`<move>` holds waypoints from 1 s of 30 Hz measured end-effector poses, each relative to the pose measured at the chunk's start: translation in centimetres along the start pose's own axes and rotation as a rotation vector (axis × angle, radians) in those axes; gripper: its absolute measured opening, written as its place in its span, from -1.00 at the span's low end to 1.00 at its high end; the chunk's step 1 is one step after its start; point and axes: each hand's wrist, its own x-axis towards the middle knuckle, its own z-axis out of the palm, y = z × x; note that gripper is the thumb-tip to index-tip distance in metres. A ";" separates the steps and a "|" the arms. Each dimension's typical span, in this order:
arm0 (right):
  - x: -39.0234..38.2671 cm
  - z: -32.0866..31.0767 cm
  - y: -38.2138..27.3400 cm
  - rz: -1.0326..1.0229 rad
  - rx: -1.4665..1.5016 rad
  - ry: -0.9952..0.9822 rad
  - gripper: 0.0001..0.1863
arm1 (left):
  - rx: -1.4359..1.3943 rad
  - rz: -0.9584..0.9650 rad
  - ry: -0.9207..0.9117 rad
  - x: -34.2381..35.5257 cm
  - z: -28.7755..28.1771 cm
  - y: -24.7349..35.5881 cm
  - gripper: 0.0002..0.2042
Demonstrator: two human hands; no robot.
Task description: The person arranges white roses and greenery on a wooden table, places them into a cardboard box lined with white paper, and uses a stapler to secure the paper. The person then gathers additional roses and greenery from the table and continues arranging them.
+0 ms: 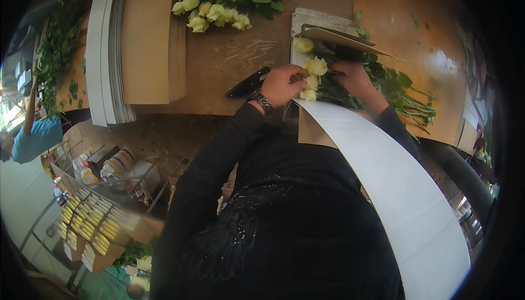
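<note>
Underneath everything, a brown wooden table [240, 70]. Down over the lap, a long white sheet [394, 185] with a brown reverse, arching from near the hands toward the lower right. Looks light and springy, probably stiff enough to keep a curve yet easy to crease; best taken by its 2 long edges, with no thumb dug into the middle. At upper left, a stack of similar sheets [147, 43], reaching the table's near edge.

On the table between the sheet and a slanted brown cardboard flap [342, 36], a bunch of cream-yellow roses [385, 74], heads to the left, stems fanned out to the right. Likely light, with firm stems and pliable leaves apt to snag; maybe thorny, but too small to tell. Take hold around the stems, clear of the heads. Farther up the table, another cluster of roses [216, 11].

At the heads, the left hand [284, 85], fingers curled; cannot tell whether pinching a petal or merely touching. Behind the heads, the right hand [354, 84], reaching in among leaves with fingertips partly hidden; cannot tell whether closed on anything. Smallest, the blossoms [318, 66], at least 4 beside the hands: presumably soft, quick to bruise, never to be squeezed.
</note>
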 end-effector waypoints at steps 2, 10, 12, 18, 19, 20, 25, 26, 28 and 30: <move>0.0 -0.2 0.0 -0.015 -0.016 -0.011 -0.68 | -0.037 0.079 0.197 0.3 -0.2 0.4 -0.64; 0.9 -1.6 -0.1 0.118 0.073 -0.193 -0.71 | 0.252 0.097 0.113 2.0 0.8 1.7 -0.53; 1.1 -1.4 0.0 0.052 0.053 -0.061 -0.75 | 0.219 0.073 0.143 2.1 1.3 1.5 -0.48; 1.7 0.1 0.3 -0.277 -0.361 0.219 -0.82 | 0.151 0.113 0.235 1.5 2.1 1.1 -0.38; 2.0 0.4 0.3 -0.294 -0.399 0.228 -0.83 | 0.126 0.107 0.242 1.3 2.1 1.3 -0.36; 2.2 0.7 0.3 -0.292 -0.396 0.237 -0.83 | 0.184 0.147 0.228 1.1 2.0 1.6 -0.36; 2.9 2.2 0.3 -0.243 -0.492 0.201 -0.82 | 0.538 0.389 0.262 0.9 1.6 3.1 -0.35; 2.9 2.2 0.3 -0.239 -0.496 0.179 -0.81 | 0.551 0.429 0.233 1.1 1.4 3.2 -0.36; 2.9 1.8 0.4 -0.236 -0.507 0.133 -0.78 | 0.568 0.526 0.204 1.7 1.0 3.2 -0.39; 3.0 0.7 0.6 -0.204 -0.353 0.090 -0.76 | 0.606 0.464 0.148 1.9 0.9 2.8 -0.42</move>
